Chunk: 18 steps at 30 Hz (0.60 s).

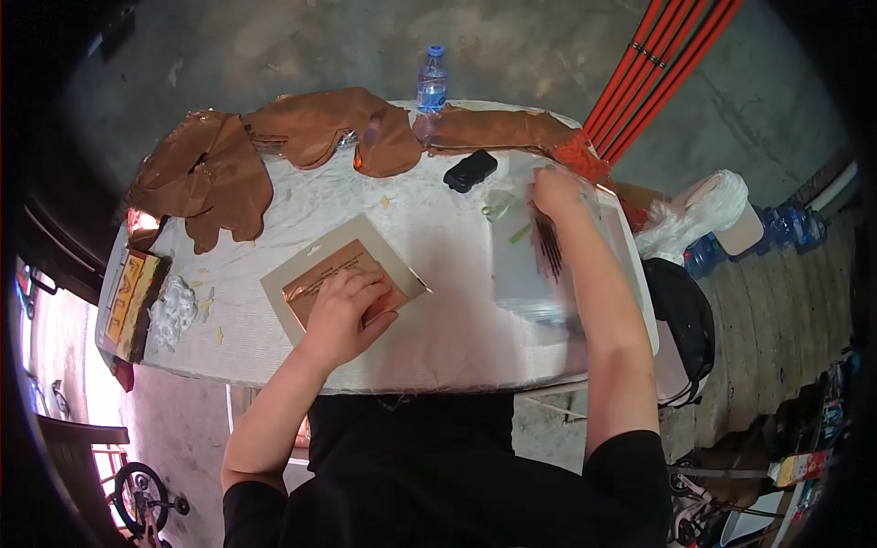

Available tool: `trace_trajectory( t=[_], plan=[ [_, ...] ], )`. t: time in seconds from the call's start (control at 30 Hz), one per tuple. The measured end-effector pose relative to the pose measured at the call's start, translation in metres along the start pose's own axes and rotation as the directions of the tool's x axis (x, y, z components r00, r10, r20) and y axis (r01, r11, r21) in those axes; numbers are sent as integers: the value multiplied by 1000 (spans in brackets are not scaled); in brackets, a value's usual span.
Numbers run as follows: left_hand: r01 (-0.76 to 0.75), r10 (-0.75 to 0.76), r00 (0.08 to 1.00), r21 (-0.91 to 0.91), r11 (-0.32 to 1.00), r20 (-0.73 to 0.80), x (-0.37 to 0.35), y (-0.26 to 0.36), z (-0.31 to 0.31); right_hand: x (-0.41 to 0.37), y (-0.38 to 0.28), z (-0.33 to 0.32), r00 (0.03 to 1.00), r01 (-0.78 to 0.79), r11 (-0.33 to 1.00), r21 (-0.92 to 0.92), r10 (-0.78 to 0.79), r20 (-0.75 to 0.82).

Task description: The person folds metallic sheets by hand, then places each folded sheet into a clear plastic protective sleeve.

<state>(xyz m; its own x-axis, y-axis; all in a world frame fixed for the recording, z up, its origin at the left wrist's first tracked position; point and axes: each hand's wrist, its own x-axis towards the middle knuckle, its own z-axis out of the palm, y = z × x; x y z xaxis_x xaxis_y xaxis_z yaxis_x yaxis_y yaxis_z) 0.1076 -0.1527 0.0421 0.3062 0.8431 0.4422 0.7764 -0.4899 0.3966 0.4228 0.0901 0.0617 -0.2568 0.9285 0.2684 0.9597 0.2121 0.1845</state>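
Observation:
My left hand (345, 306) lies over a copper-coloured foil balloon packet (322, 267) with printed lines. Its fingers are extended and slightly bent, pressing on the foil. Under the packet is a beige card (290, 265) with a hang slot. My right hand (555, 194) is at the far right of the table, fingers drawn together above a stack of clear plastic bags (530, 297). What its fingertips pinch, if anything, is hidden. Beside the right wrist lie several thin dark sticks (551, 256). A small green strip (520, 235) is on the bags.
Flat copper foil balloons (219, 173) line the back edge. A water bottle (433, 82) stands there, near a black object (470, 171). Crumpled white material (174, 315) and a yellow box (128, 301) are at left. Red poles (653, 73) lean beyond the right corner.

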Motion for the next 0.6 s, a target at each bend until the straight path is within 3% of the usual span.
trace_trajectory(
  t=[0.07, 0.3, 0.37, 0.4, 0.47, 0.6],
  plan=[
    [3, -3, 1000, -30, 1000, -7, 0, 0, 0, 8, 0, 1, 996, -58, 996, 75, 53, 67],
    [20, -20, 1000, -65, 998, 5, 0, -2, -1, 8, -2, -11, 999, -49, 999, 5, 49, -24],
    [21, -22, 1000, -76, 997, -19, 0, -1, -2, -6, -12, -35, 996, 6, 987, -163, 10, 94],
    [31, -32, 999, -75, 997, -19, 0, -2, -2, -15, -13, -40, 995, 16, 987, -160, 0, 98],
    [7, -11, 999, -97, 995, -48, 0, -2, -2, -39, -17, -47, 999, 28, 990, -140, -32, -24],
    [33, -34, 999, -84, 996, -13, -2, -5, 1, -103, -49, -106, 981, 115, 990, 85, -100, -166]
  ],
)
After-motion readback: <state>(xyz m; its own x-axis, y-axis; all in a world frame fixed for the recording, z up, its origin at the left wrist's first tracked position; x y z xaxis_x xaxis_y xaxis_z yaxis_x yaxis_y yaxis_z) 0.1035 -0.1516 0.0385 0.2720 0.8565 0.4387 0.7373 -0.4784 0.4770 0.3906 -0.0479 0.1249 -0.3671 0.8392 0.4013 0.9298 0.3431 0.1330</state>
